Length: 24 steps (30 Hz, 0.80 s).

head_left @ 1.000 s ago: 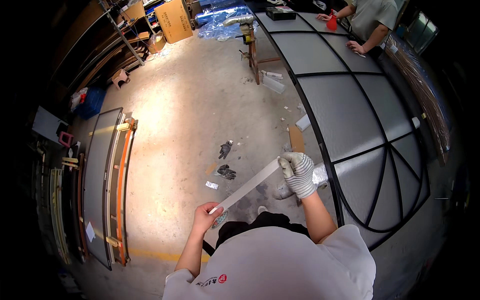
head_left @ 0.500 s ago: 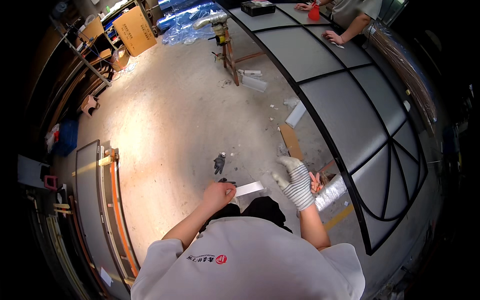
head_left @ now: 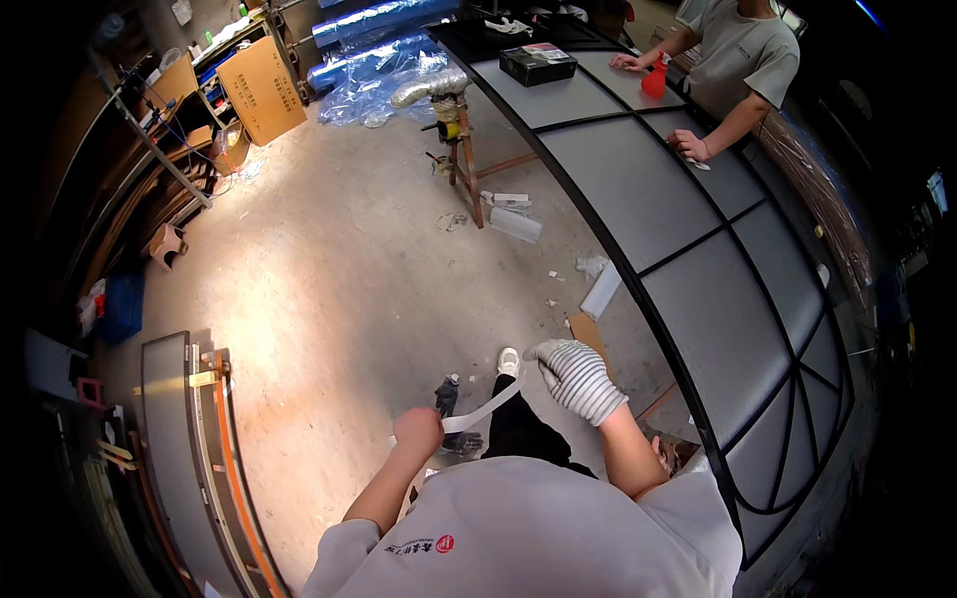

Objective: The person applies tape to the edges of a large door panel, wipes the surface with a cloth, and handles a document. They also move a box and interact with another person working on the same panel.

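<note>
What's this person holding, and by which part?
A pale strip, gripped near one end by the left hand; whether the gloved right hand grips its other end is unclear.

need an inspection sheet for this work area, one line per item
surface: grey panel with black bars, carrying a black box and red bottle
job's things: white strip, curving from the left hand toward the right hand
clutter: dark gloves and cardboard on the floor
hands: left bare, closed on the strip; right in a striped glove, grip on the strip unclear
cables: too small to tell around the shelving
surroundings: co-worker at the panel's far side; blue plastic beyond
</note>
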Each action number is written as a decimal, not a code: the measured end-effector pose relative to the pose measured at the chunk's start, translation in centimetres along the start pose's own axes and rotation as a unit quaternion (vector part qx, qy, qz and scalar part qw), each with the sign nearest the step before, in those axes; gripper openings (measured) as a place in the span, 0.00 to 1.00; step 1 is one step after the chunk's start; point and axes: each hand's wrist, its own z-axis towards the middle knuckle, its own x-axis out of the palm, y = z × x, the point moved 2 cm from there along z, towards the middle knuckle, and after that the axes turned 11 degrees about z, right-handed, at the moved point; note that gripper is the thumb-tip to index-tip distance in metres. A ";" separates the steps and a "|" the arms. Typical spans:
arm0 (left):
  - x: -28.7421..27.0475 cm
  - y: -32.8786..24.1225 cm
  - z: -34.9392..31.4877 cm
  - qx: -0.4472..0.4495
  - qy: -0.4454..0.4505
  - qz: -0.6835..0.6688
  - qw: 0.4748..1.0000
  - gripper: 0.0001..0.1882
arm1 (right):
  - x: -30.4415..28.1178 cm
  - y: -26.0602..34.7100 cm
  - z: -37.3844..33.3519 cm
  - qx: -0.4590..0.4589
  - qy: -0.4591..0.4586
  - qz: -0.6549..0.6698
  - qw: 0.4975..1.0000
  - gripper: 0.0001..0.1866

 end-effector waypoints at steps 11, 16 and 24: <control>-14.8 -2.6 18.2 -0.014 -0.013 0.050 0.999 0.08 | 1.0 -5.5 21.1 -0.058 0.180 0.175 0.966 0.16; -20.6 -5.1 23.3 0.050 -0.064 -0.032 0.996 0.08 | 1.9 -12.2 24.7 0.017 0.266 0.158 0.951 0.14; -26.1 -6.0 35.2 0.251 -0.021 -0.133 0.958 0.07 | -3.7 -18.2 31.7 0.002 0.133 0.079 0.988 0.11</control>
